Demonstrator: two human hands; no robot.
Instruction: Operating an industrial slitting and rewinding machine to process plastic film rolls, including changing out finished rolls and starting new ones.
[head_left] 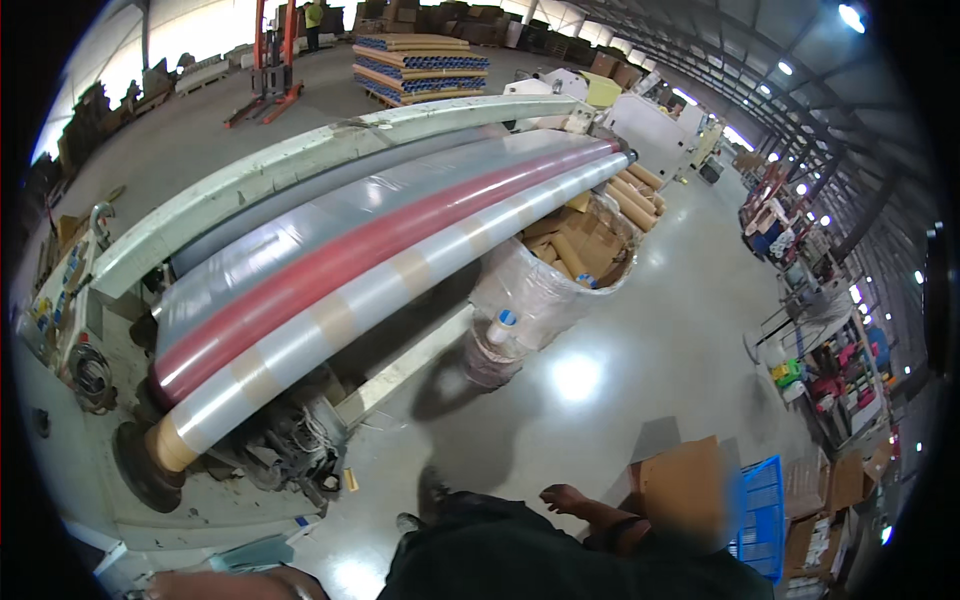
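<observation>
My right hand [565, 498] hangs low over the grey floor, its fingers loosely apart and nothing in it. At the lower left rim a strip of my left arm [235, 585] shows; its fingers cannot be made out. In front of me a long machine carries a shiny clear film web [300, 235], a red roller [400, 237] and a film roll [330, 320] with tan bands. Neither hand touches the rollers. A cardboard box [685, 490] stands beside my right forearm, with a blue plastic crate [762, 515] next to it.
A film-wrapped bin [525, 300] holding cardboard tubes stands beyond the roll. The machine's pale frame beam [410, 365] runs low near my feet. Further off are stacked tubes [420, 68], an orange pallet lifter [270, 75], a distant person [313, 22] and a cluttered shelf [840, 385].
</observation>
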